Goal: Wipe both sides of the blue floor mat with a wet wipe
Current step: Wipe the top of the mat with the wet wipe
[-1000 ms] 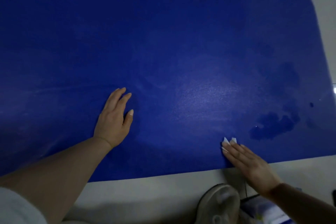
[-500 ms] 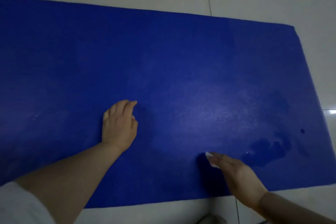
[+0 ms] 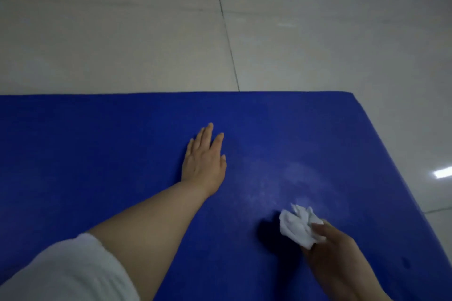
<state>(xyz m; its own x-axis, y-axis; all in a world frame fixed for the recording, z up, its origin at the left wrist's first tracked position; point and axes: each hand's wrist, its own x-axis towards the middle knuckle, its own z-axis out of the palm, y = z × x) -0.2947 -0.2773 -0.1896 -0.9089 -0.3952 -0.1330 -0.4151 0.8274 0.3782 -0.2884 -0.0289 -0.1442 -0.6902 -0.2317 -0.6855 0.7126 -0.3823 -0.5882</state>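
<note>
The blue floor mat (image 3: pixel 97 154) lies flat on the tiled floor and fills the lower half of the head view. My left hand (image 3: pixel 204 161) rests flat on the mat near its middle, fingers straight and pointing away from me. My right hand (image 3: pixel 335 254) is at the lower right, lifted a little off the mat, and holds a crumpled white wet wipe (image 3: pixel 297 226) between thumb and fingers. A pale damp sheen shows on the mat just beyond the wipe.
Pale glossy floor tiles (image 3: pixel 318 44) with dark grout lines stretch beyond the mat's far edge and along its right edge. Ceiling lights reflect on the tiles at the upper right and far right. A small dark spot marks the mat at the lower right.
The view has tilted up, showing more floor. My right hand has lifted off the mat with the wipe bunched in it. My left hand now lies flatter with fingers straight.
</note>
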